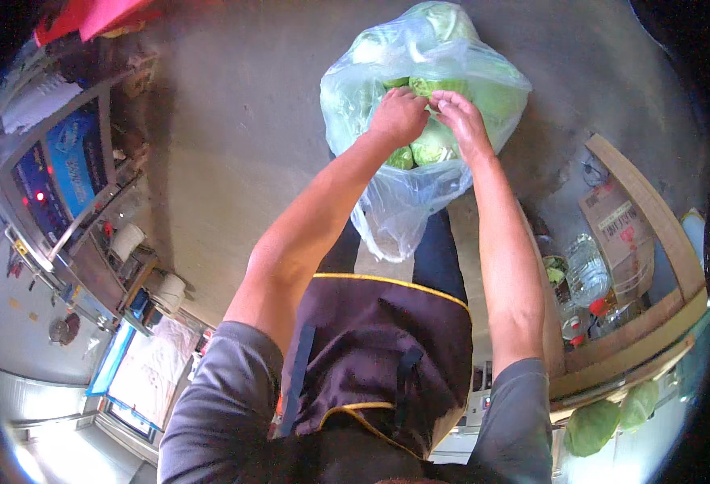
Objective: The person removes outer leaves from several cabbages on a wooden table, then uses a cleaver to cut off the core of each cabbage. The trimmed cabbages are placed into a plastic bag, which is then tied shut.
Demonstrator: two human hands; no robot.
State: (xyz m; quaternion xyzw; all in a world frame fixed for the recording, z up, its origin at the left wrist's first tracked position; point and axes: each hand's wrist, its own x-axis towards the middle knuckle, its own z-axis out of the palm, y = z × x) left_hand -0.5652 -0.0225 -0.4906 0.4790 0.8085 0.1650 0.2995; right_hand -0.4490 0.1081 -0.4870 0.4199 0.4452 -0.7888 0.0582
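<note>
A large clear plastic bag (412,187) full of green cabbages (433,145) rests on the floor in front of me, its mouth spread open towards me. My left hand (400,115) reaches over the opening with its fingers curled downward. Close beside it, my right hand (461,118) has bent fingers, and the fingertips of both hands nearly meet above the cabbages. Whether either hand pinches something is hidden by the fingers. Another cabbage (440,86) shows just beyond my fingertips. The bag's loose near edge hangs down between my legs.
On the right, a wooden-framed table (633,351) stands over a cardboard box (618,224) and clear plastic bottles (588,272). Green leaves (594,426) lie on its top. At left are a metal rack (104,127) with blue boxes (70,157) and paper rolls (167,293). Bare concrete floor (228,121) surrounds the bag.
</note>
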